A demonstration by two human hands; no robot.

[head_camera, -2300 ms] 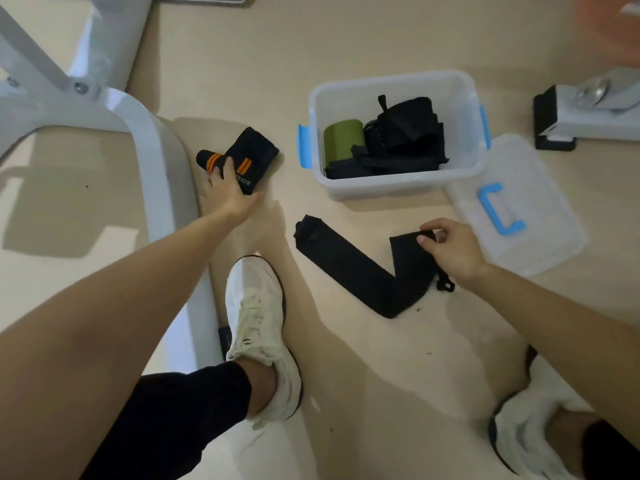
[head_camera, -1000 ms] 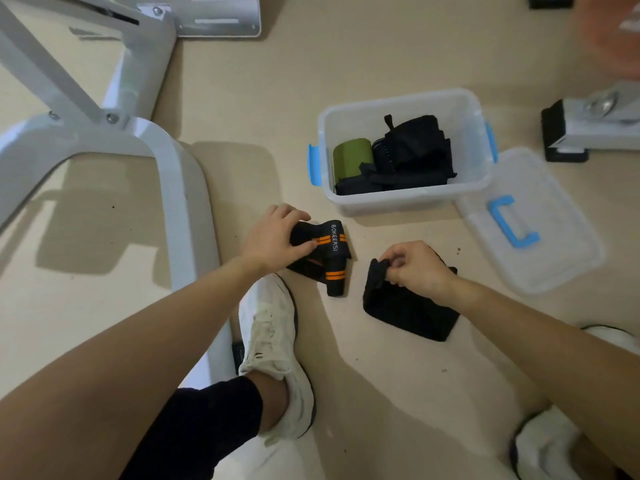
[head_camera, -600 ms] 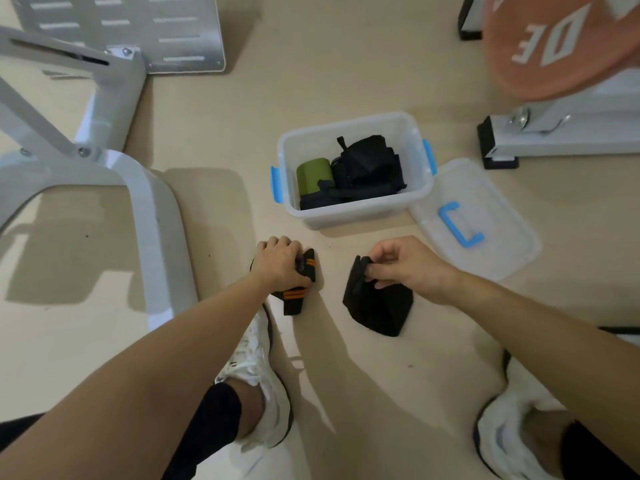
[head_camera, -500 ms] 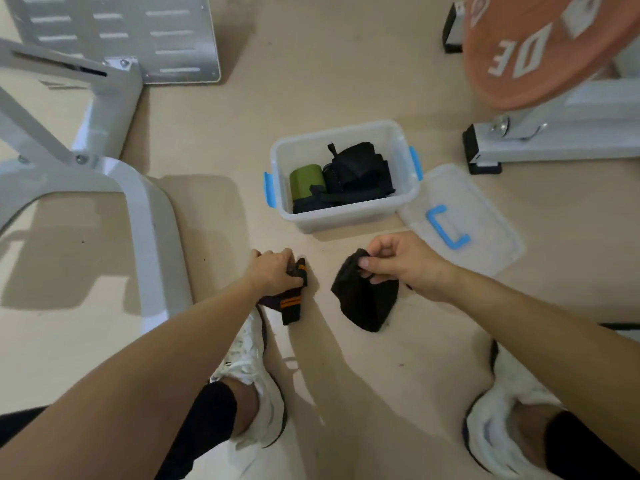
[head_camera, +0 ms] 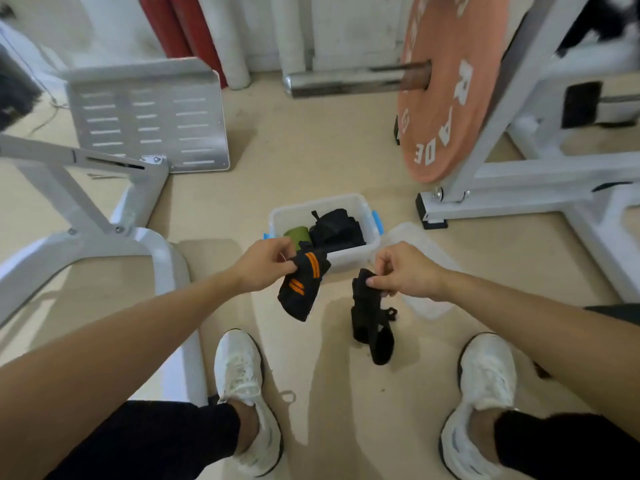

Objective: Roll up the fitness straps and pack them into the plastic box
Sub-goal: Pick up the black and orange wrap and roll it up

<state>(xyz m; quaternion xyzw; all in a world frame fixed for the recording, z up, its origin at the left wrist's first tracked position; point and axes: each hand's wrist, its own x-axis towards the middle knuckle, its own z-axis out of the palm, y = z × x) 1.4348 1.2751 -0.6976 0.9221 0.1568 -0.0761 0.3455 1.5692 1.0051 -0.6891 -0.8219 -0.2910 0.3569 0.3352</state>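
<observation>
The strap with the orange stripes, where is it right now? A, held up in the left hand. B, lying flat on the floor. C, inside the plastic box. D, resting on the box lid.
A: the left hand pinches the orange-striped strap by its upper end and it hangs below the fingers, in front of the plastic box, while the right hand grips a plain black strap.

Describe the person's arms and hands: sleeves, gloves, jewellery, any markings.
Both arms are bare from wrist to the frame edge, with no long sleeves. The left hand and the right hand wear no gloves, and no watch, wristband or ring shows. No markings can be seen. A dark strip beside the right upper arm may be a short sleeve's hem, but that cannot be told for sure.
</observation>
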